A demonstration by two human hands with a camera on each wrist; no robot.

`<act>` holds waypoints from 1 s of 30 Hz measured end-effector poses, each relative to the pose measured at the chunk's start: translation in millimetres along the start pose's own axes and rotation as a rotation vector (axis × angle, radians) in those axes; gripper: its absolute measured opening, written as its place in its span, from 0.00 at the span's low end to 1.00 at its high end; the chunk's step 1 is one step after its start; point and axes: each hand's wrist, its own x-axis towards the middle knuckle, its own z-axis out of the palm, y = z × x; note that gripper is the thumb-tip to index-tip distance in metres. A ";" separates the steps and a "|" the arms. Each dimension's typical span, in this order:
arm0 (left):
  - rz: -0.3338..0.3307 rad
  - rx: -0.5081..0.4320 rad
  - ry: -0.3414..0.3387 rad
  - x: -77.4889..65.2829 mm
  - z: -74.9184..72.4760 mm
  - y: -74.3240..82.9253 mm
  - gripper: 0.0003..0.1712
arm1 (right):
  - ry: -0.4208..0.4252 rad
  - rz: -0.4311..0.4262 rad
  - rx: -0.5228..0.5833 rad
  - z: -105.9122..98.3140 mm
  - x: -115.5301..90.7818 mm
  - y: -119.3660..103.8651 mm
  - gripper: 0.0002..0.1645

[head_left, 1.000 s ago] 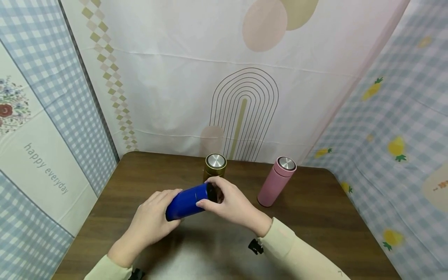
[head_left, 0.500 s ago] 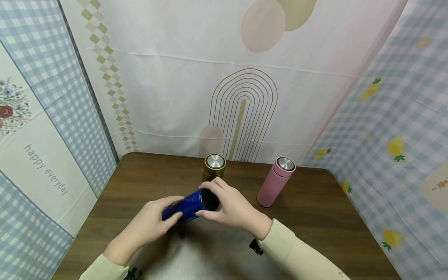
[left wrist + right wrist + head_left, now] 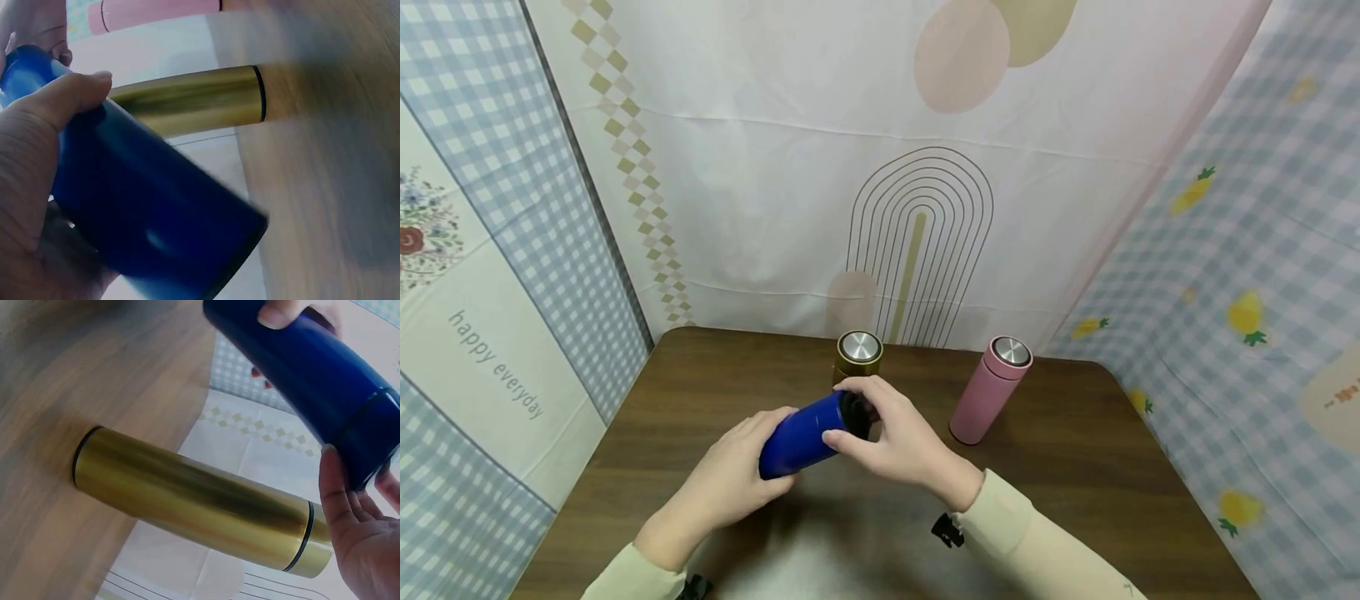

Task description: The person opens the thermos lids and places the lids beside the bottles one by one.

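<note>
A blue thermos bottle (image 3: 799, 439) is held tilted above the table, its cap end up and to the right. My left hand (image 3: 730, 472) grips the lower body; in the left wrist view its thumb lies across the blue thermos bottle (image 3: 150, 187). Around the cap end curl the thumb and fingers of my right hand (image 3: 901, 437), which partly hides that end. Just behind the hands stands a gold thermos bottle (image 3: 859, 354), its lower part covered by the right hand in the head view. The right wrist view shows more of this gold thermos bottle (image 3: 194, 494).
A pink thermos bottle (image 3: 988, 392) stands upright on the wooden table (image 3: 1075, 467), right of the hands. A white patterned cloth (image 3: 760, 208) hangs behind the table, with checked cloths (image 3: 1240, 250) at the sides.
Half a second ago the blue bottle's cap end faced more toward the camera, with the left thumb on its near side. Now the bottle and left hand have turned back, much as one second ago.
</note>
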 end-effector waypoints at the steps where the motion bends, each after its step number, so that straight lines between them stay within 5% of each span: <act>1: 0.008 0.017 0.020 -0.1 -0.4 0.7 0.47 | 0.003 0.020 0.012 0.1 0.0 -0.3 0.32; 10: 0.083 0.166 0.156 -0.7 -4.2 2.9 0.47 | -0.047 0.285 0.068 1.5 -0.9 -4.4 0.29; 21: 0.145 0.222 0.199 4.3 -7.5 -0.6 0.46 | -0.052 0.180 0.046 1.3 -3.8 0.2 0.32; 30: 0.133 0.205 0.149 4.5 -9.7 -1.9 0.45 | -0.128 0.041 0.033 -3.2 -5.6 3.1 0.33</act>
